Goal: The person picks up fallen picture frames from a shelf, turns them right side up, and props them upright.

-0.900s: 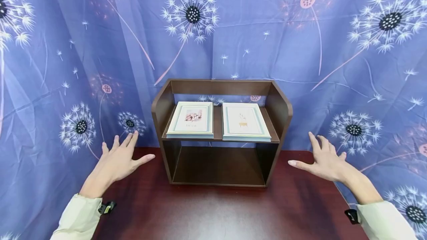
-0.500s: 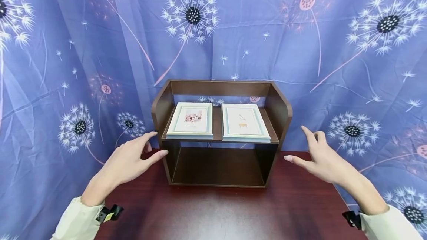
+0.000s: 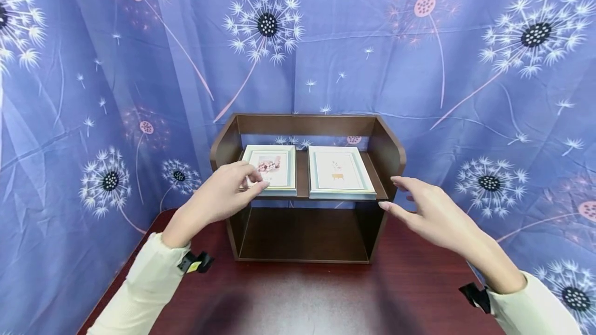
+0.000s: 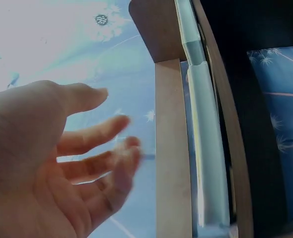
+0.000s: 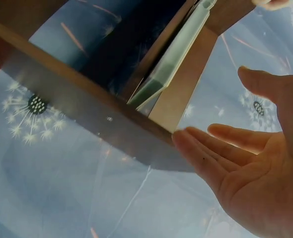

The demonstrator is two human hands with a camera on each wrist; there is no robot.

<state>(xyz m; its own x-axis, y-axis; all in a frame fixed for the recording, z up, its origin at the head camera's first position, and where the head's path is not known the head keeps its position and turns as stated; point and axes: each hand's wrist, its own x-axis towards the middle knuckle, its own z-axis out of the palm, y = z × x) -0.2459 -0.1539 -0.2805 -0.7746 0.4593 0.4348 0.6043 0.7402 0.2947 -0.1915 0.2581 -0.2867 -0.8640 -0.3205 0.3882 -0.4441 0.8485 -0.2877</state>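
Two pale framed pictures lie face up, side by side, on the upper shelf of a dark brown desktop rack (image 3: 303,234). The left picture frame (image 3: 286,172) shows pink flowers; the right picture frame (image 3: 341,167) shows a small potted plant. My left hand (image 3: 219,193) hovers at the rack's left side, overlapping the front left corner of the flower picture. In the left wrist view its fingers (image 4: 94,139) are loosely bent with nothing between them. Near the rack's right side panel my right hand (image 3: 433,211) reaches in, its fingers (image 5: 206,161) relaxed and holding nothing.
The rack stands on a dark red table (image 3: 302,299). Behind and around it hangs a blue curtain (image 3: 326,66) with dandelion prints. Under the pictures is a lower compartment (image 3: 304,226), and side panels (image 3: 391,154) rise on both sides.
My left hand has moved right and inward, from beside the rack to the flower picture's corner. My right hand has moved left to the rack's right panel. The pictures have stayed in place.
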